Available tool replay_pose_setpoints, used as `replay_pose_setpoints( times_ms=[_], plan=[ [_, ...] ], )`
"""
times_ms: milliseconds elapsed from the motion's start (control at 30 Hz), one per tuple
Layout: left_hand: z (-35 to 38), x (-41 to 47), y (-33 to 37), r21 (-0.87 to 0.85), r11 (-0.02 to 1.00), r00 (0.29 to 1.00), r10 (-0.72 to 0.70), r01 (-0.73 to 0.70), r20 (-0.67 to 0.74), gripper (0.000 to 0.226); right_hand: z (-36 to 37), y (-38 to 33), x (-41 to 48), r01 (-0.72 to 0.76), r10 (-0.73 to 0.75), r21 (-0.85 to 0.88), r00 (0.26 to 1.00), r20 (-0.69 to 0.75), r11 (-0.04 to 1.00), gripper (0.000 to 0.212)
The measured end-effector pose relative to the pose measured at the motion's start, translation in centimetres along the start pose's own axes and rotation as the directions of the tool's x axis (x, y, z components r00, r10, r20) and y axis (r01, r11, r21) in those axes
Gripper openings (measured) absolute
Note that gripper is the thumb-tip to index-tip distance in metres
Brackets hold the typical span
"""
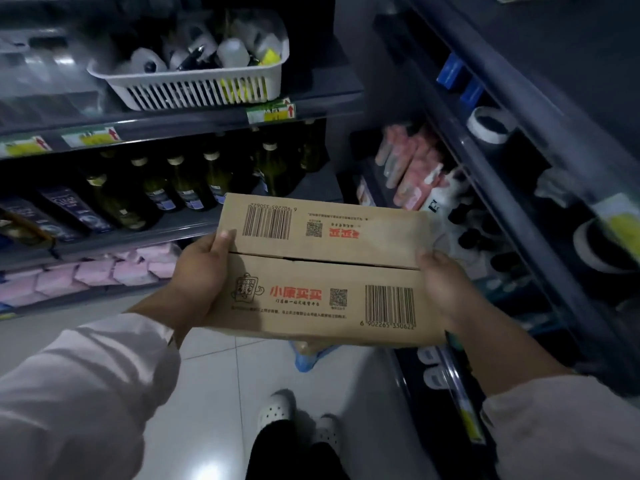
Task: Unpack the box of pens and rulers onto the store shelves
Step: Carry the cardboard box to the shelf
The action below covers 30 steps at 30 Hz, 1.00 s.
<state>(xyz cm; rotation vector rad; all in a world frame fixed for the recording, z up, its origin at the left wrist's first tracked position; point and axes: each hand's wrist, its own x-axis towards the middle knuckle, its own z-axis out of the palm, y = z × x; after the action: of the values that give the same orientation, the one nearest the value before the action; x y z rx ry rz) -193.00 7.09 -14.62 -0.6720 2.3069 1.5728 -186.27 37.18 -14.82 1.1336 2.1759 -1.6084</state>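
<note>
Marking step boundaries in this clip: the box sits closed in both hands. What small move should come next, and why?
Probably free one hand and lift a top flap at the middle seam. The cardboard box is closed, with the left hand and right hand gripping its two ends, so no pens or rulers can come out yet.

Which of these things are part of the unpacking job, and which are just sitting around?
Job: closed cardboard box, held by left hand and right hand; shelf.
Lying about: white basket, green bottles, pink packs.
</note>
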Motion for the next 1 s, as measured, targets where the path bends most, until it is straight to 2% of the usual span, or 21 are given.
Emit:
replay_pose_setpoints(
  times_ms=[133, 267, 567, 700, 833, 1000],
  plan=[
    [2.2, 5.0, -0.2, 0.015, 1.0, 1.0, -0.026, 0.026, 0.011, 0.028, 1.9, 0.1, 4.4, 0.002, -0.002, 0.028, 1.0, -0.026, 1.0, 0.027],
    [4.0, 8.9, -0.8, 0.025, 0.998, 0.998, -0.051, 0.051, 0.024, 0.03, 3.8, 0.5, 8.2, 0.007, -0.009, -0.028, 0.998, -0.067, 1.0, 0.037],
    [6.2, 14.5, -3.5, 0.053, 0.996, 0.995, -0.08, 0.076, 0.066, 0.039, 6.8, 2.2, 13.5, -0.066, 0.069, 0.065, 0.997, -0.047, 0.996, 0.041],
    [7.1, 15.8, -4.5, 0.08, 0.995, 0.996, -0.061, 0.055, 0.066, 0.028, 7.3, 3.1, 14.4, -0.099, 0.1, 0.053, 0.995, -0.022, 0.994, 0.047],
    [7.9, 16.5, -5.2, 0.119, 0.992, 0.997, -0.049, 0.041, 0.059, 0.041, 8.1, 4.2, 15.4, -0.101, 0.101, 0.019, 0.995, -0.025, 0.995, 0.052],
    [8.1, 17.5, -6.7, 0.183, 0.982, 0.996, -0.053, 0.039, 0.073, 0.047, 9.0, 5.8, 16.4, -0.145, 0.145, 0.012, 0.989, -0.011, 0.989, 0.054]
  ],
)
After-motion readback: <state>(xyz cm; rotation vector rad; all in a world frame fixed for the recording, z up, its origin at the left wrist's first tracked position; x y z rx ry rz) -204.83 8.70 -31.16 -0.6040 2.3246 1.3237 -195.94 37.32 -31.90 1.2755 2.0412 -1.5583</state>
